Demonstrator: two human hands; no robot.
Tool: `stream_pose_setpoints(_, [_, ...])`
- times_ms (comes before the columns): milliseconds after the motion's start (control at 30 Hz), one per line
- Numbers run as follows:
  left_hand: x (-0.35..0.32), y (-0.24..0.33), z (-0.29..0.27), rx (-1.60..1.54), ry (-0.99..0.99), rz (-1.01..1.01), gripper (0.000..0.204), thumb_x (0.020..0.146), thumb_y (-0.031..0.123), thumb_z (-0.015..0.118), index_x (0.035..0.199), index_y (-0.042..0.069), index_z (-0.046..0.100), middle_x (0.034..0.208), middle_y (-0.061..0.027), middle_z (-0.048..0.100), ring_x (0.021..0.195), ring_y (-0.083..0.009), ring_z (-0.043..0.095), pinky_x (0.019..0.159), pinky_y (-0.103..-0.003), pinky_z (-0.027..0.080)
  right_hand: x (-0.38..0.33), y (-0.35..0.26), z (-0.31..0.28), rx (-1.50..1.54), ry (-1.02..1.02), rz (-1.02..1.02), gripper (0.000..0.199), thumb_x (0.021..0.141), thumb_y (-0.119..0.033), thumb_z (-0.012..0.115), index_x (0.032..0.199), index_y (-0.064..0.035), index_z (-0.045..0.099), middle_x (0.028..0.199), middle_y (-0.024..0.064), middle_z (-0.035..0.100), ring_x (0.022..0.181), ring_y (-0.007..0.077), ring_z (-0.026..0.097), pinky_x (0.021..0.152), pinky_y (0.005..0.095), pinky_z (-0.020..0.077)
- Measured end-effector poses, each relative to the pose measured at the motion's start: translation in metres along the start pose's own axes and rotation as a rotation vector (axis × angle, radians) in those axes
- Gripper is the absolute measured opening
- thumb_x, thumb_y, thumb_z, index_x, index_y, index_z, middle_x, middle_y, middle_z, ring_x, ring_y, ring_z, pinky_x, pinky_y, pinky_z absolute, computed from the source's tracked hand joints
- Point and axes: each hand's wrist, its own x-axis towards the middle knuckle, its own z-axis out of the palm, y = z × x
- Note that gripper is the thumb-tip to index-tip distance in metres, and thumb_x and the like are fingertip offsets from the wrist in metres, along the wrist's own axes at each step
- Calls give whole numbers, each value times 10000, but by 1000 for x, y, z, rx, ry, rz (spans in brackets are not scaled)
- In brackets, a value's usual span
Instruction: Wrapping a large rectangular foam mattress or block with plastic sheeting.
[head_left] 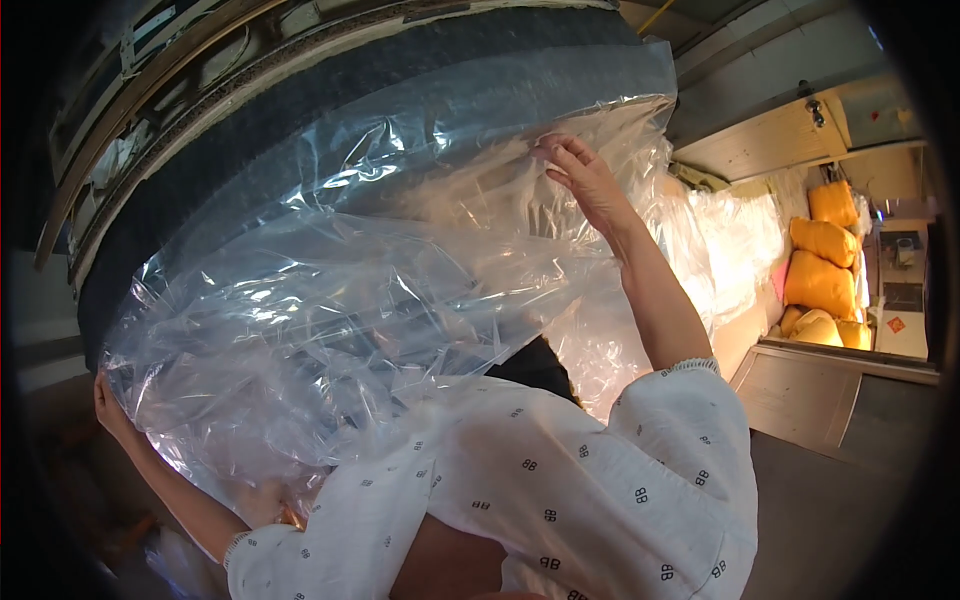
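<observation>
Crinkled clear plastic sheet (pixel 330 300), perhaps gripped by left hand (pixel 112 405)

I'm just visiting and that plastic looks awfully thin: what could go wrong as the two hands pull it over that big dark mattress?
The clear plastic sheet is crumpled and stretched between the left hand and right hand, so it might tear or slip free. It may also snag on the dark mattress edge. Bunched folds block the view beneath.

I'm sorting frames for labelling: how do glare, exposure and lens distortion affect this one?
Head view: bright glare streaks on the clear plastic sheet; the white bags beyond are blown out; the dark mattress edge bows with fisheye bending; corners go black; left hand sits dim, right hand well lit.
</observation>
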Motion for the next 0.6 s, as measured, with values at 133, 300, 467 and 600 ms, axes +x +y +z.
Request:
stream_pose_setpoints(133, [2,-2,-1,-100,-41,-52,288,870,218,573,1087,37,623,1038,-39,616,910,-129,559,806,-249,434,6,-4,-9,224,-73,-66,162,851,-232,615,951,-112,574,940,2,597,919,118,549,840,279,392])
stream_pose_setpoints(300, [-2,0,-1,-111,-52,-37,271,875,203,565,1076,32,621,1030,-46,613,918,-133,556,812,-256,436,2,-53,-16,-144,12,-256,107,841,-190,618,866,-91,585,823,-20,577,811,68,521,750,217,382])
stream_pose_setpoints(467, [-15,8,-6,-126,-78,32,281,870,181,578,1088,4,605,1036,-60,609,918,-135,554,807,-247,437,44,-85,3,-407,60,-439,161,798,-199,649,818,-43,612,731,-39,542,676,50,466,623,190,376])
stream_pose_setpoints(600, [-51,56,1,-222,-41,30,312,874,182,579,1128,1,579,1061,-74,600,924,-135,553,821,-247,433,81,-73,10,-660,198,-492,192,743,-226,676,754,-41,624,709,8,564,655,88,509,594,237,408])
